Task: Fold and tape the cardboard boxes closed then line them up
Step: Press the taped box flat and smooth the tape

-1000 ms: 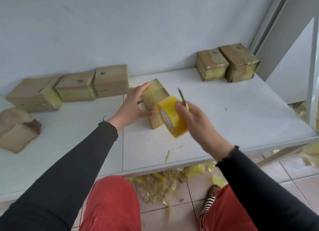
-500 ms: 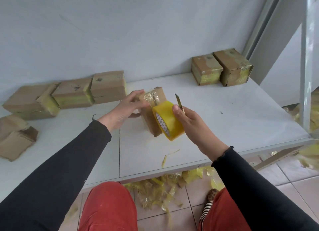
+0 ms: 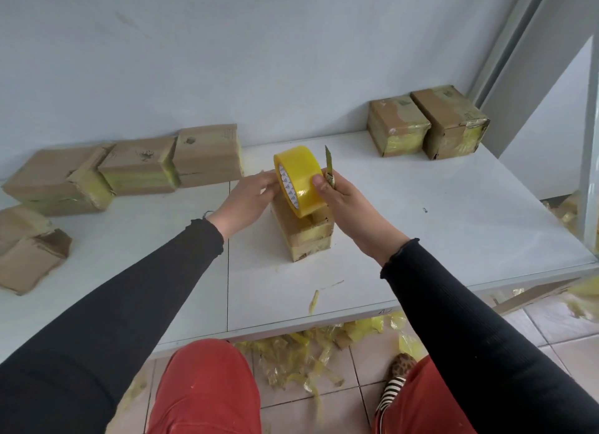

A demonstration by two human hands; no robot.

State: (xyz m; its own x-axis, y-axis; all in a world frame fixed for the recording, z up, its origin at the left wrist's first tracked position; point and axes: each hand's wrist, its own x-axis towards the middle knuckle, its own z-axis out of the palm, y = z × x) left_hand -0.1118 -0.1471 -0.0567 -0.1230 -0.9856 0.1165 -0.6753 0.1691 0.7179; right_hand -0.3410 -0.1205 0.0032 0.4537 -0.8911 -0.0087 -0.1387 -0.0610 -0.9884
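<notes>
The cardboard box (image 3: 306, 239) stands in the middle of the table (image 3: 437, 239), with a yellow tape roll (image 3: 299, 180) upright on its top. The right hand (image 3: 346, 206) grips the roll, thumb on the tape (a cutter blade (image 3: 329, 161) juts from the same fist). The left hand (image 3: 248, 200) rests straight-fingered against the box top, beside the roll.

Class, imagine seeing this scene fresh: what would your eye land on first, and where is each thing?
The bright yellow tape roll strikes first, gripped by the right hand over the cardboard box at the middle of the table, the left hand against the box's left side. Next come yellow tape scraps littering the floor under its front edge, and two taped boxes at the back right.
</notes>
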